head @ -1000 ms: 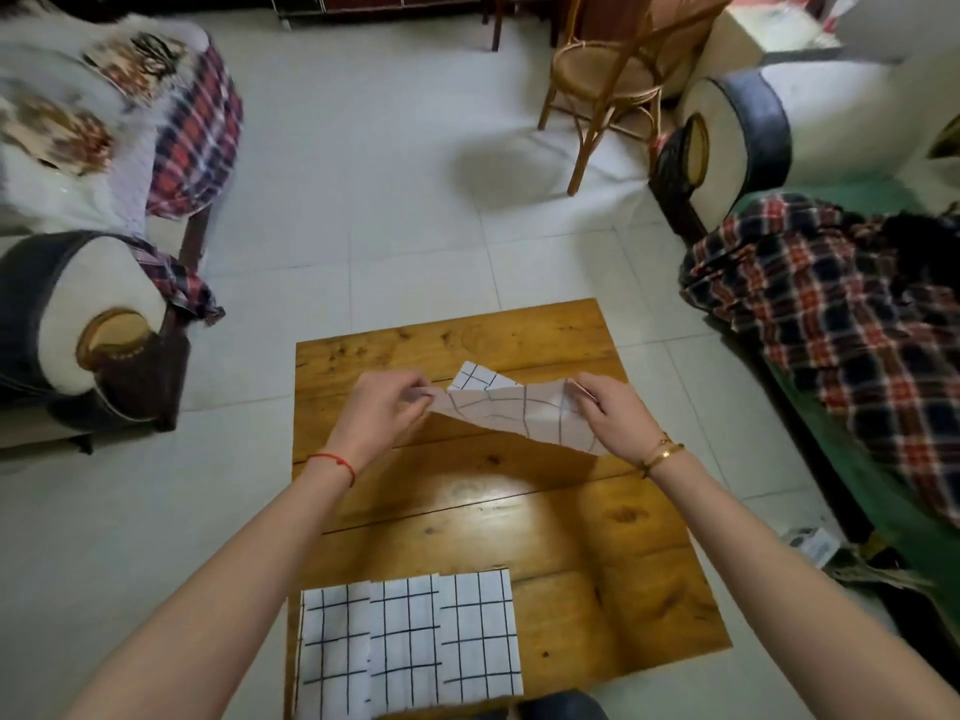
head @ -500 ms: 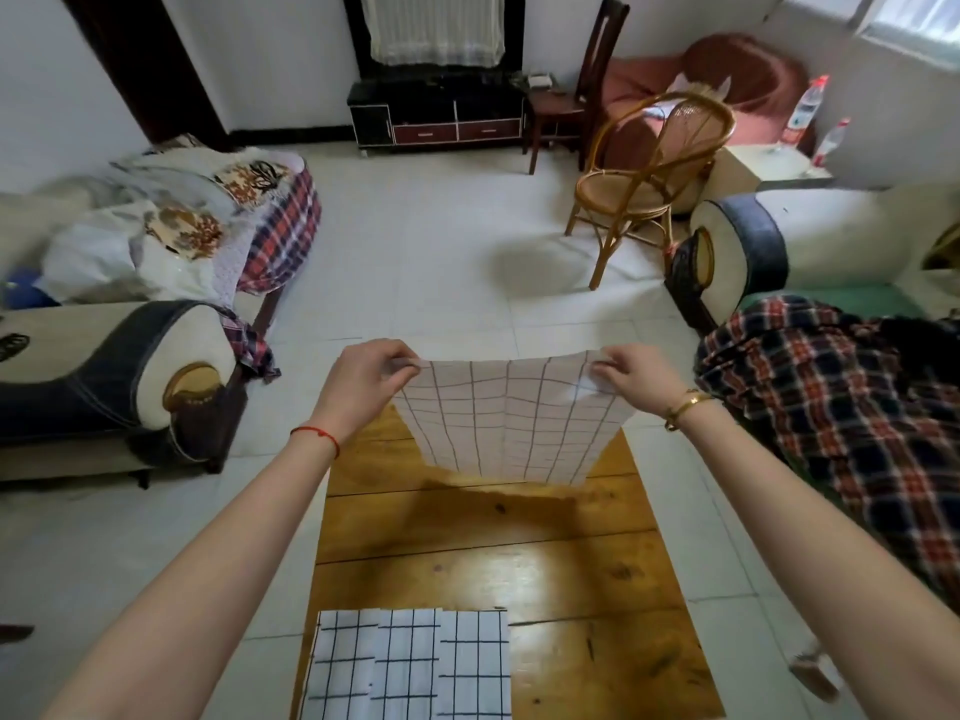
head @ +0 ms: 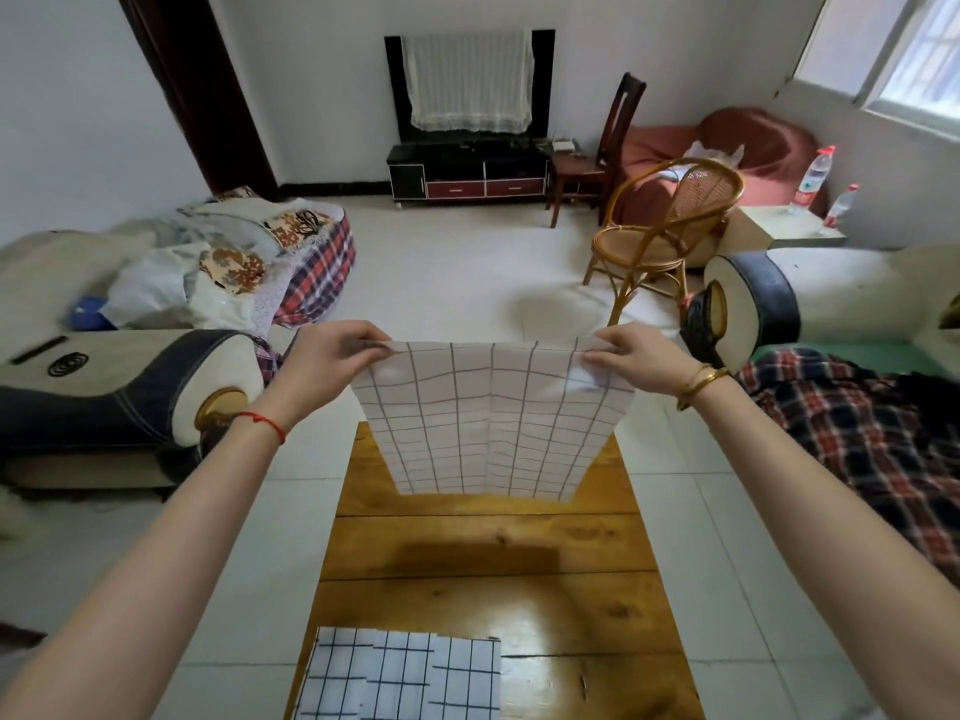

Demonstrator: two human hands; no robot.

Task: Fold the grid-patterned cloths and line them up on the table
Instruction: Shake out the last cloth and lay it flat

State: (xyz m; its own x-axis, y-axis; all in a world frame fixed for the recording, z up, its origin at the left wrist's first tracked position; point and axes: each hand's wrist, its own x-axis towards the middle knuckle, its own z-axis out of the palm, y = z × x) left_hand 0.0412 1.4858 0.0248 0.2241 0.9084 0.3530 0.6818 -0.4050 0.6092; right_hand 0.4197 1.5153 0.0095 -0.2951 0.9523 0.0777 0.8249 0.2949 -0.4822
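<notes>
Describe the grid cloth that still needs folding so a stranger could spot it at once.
Start at the wooden table in the middle of the room. Above its far end hangs the unfolded grid cloth, spread flat, its top corners pinched by the left hand and right hand. Unlike the folded cloths lying in a row at the near edge, it is in the air.

Left hand (head: pixel 332 363) and right hand (head: pixel 636 358) raised, pinching.

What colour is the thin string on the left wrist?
The string is red, seen clearly in the head view, just below the left hand.
</notes>
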